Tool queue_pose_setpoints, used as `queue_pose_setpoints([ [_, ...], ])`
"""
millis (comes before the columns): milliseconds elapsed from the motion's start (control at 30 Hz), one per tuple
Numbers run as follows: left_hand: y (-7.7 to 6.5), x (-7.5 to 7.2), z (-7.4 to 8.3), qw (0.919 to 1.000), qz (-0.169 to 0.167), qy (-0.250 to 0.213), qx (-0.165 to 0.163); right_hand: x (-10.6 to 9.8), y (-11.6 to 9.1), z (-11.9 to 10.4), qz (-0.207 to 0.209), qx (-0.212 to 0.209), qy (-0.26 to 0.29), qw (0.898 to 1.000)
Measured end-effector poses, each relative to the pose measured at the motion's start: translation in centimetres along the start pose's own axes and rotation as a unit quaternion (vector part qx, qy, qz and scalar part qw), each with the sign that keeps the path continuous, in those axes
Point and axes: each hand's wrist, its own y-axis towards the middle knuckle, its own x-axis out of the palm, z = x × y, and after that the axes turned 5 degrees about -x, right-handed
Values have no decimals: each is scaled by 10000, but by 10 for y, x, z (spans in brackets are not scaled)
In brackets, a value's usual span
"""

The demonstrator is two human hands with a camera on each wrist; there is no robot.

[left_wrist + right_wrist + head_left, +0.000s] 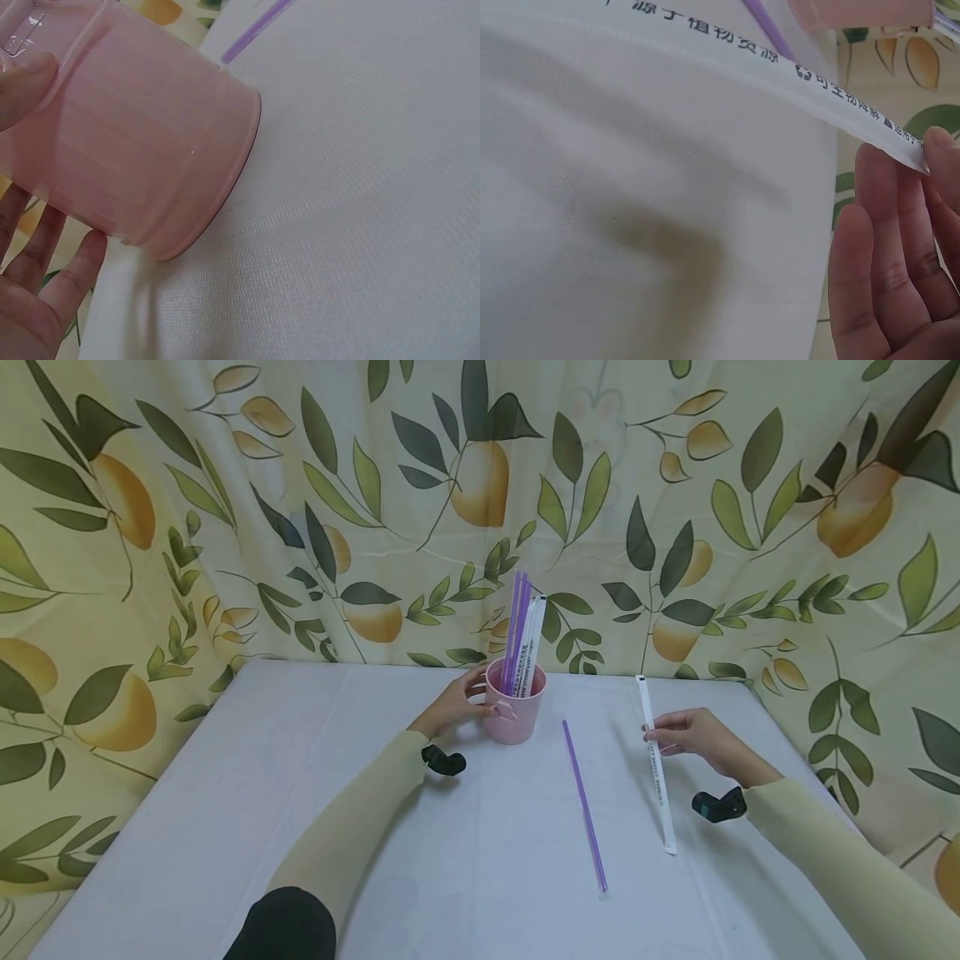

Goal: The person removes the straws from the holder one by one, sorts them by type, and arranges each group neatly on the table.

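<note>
A pink cup [512, 718] stands upright toward the back of the table, with several purple straws [517, 627] and white paper-wrapped straws [531, 647] in it. My left hand [456, 703] grips the cup from its left side; in the left wrist view the thumb [28, 88] lies on the wall of the cup [150, 142] and the fingers are around the other side. Over the right part of the table, my right hand [692, 737] pinches a white paper-wrapped straw [657, 777] between thumb and fingers. Dark printed characters run along that wrapper [810, 82].
One purple straw [585, 810] lies on the white tablecloth [480, 860] between the two hands. Behind the table's back edge hangs a curtain [420, 552] printed with fruit and leaves. Each wrist wears a small black camera [444, 762].
</note>
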Motion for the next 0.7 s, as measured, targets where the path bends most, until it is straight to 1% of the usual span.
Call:
queue_pose_setpoints([
  [133, 0, 0, 1, 10000, -3, 25, -64, 4, 5, 8, -78, 234, 59, 9997],
  [367, 0, 1, 3, 10000, 20, -17, -34, 13, 9, 22, -60, 559, -165, 9983],
  [467, 0, 1, 3, 10000, 26, -14, -50, 18, 9, 29, -31, 759, -157, 9970],
  [567, 0, 1, 2, 10000, 25, -14, -85, 21, 9, 37, -10, 873, -114, 9961],
  [700, -1, 1, 2, 10000, 29, -20, -54, 24, 10, 43, 65, 940, -57, 9955],
])
